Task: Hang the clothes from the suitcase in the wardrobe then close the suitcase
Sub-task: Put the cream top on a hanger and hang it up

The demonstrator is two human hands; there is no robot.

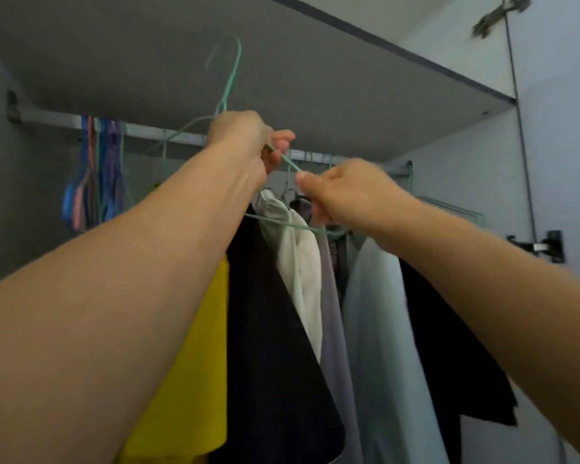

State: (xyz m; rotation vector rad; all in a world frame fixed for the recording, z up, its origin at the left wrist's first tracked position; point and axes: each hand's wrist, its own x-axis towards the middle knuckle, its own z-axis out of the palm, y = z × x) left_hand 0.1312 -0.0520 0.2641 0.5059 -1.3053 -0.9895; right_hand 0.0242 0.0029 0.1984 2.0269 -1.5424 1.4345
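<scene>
Both arms are up inside the grey wardrobe point(315, 78). The left hand point(245, 142) grips a thin green wire hanger point(230, 78), hook raised above the grey metal rail point(47, 117). The right hand point(345, 192) pinches the same hanger's wire. Below hang a yellow garment point(195, 380), a black garment point(268, 329), a white one point(298, 262) and a pale blue shirt point(382, 346). Coloured empty hangers point(94, 182) bunch at the rail's left.

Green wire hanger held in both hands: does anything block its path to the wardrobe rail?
Nothing visible blocks the green wire hanger from the grey metal rail; left hand and right hand hold it just before it.
</scene>
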